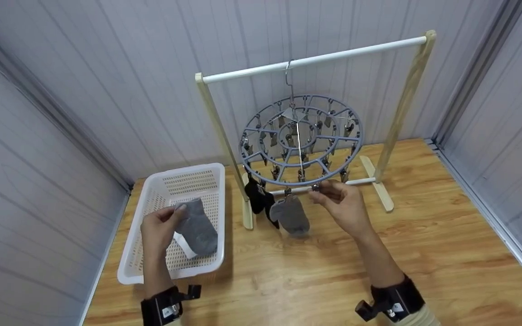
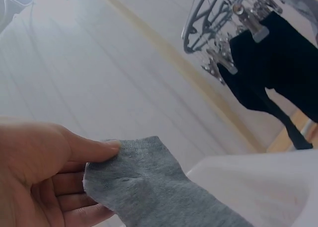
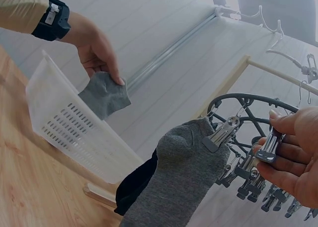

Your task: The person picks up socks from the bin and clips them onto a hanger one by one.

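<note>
Between thumb and fingers, my left hand (image 1: 159, 231) pinches a gray sock (image 1: 197, 226) by its cuff, over the white basket (image 1: 221, 217). My right hand (image 1: 345, 206) holds a metal clip (image 3: 271, 145) at the front rim of the round gray drying hanger (image 1: 261, 175). Just left of that clip, another gray sock (image 1: 293, 216) hangs from its own clip (image 3: 222, 134). Black socks (image 1: 257, 195) hang further left; in the left wrist view two clips grip the black fabric (image 2: 278, 63).
The hanger hooks over the white bar (image 1: 243, 71) of a wooden-legged rack (image 1: 403, 108). Several free clips dangle from its rings. Something white (image 1: 184, 246) lies in the basket under the held sock. Pale panel walls (image 1: 129, 90) stand behind and on both sides of the wood-grain floor (image 1: 288, 280).
</note>
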{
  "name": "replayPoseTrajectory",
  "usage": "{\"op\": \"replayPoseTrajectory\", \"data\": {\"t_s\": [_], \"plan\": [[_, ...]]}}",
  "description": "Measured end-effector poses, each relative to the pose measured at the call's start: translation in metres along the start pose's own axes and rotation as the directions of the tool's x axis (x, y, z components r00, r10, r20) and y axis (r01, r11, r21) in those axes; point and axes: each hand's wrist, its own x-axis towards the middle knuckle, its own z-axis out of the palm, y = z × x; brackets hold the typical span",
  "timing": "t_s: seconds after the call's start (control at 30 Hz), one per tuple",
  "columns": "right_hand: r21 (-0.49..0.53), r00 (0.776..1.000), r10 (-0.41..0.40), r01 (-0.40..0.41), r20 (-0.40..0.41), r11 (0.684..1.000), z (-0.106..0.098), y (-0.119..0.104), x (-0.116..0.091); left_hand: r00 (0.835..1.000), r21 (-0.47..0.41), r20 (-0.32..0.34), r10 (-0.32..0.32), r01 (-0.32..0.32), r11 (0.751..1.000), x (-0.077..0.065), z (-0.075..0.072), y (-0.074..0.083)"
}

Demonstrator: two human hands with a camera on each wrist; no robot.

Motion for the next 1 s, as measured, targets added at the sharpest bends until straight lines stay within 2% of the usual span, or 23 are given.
{"op": "replayPoseTrajectory", "data": {"t_s": [0.2, 0.43, 0.77, 0.9, 1.0], "plan": [[0.010, 1.000, -0.020, 0.020, 0.012, 1.000, 0.000, 0.002, 0.001, 0.997, -0.027, -0.058, 0.048, -0.050, 0.998, -0.013, 0.006, 0.005], [0.019, 1.000, -0.013, 0.013, 0.009, 1.000, 0.001, 0.003, 0.001, 0.994, -0.069, -0.096, 0.046, -0.053, 0.996, -0.029, 0.010, 0.013], [0.016, 1.000, 0.004, -0.004, 0.005, 1.000, 0.002, 0.003, 0.002, 0.983, -0.135, -0.152, 0.107, -0.128, 0.983, -0.047, 0.015, 0.027], [0.010, 1.000, -0.007, 0.007, 0.003, 1.000, 0.001, 0.003, 0.002, 0.972, -0.148, -0.182, 0.151, -0.179, 0.973, -0.056, 0.015, 0.038], [0.001, 1.000, -0.011, 0.011, 0.004, 1.000, 0.001, 0.002, 0.002, 0.962, -0.153, -0.202, 0.184, -0.217, 0.964, -0.067, 0.014, 0.054]]}}
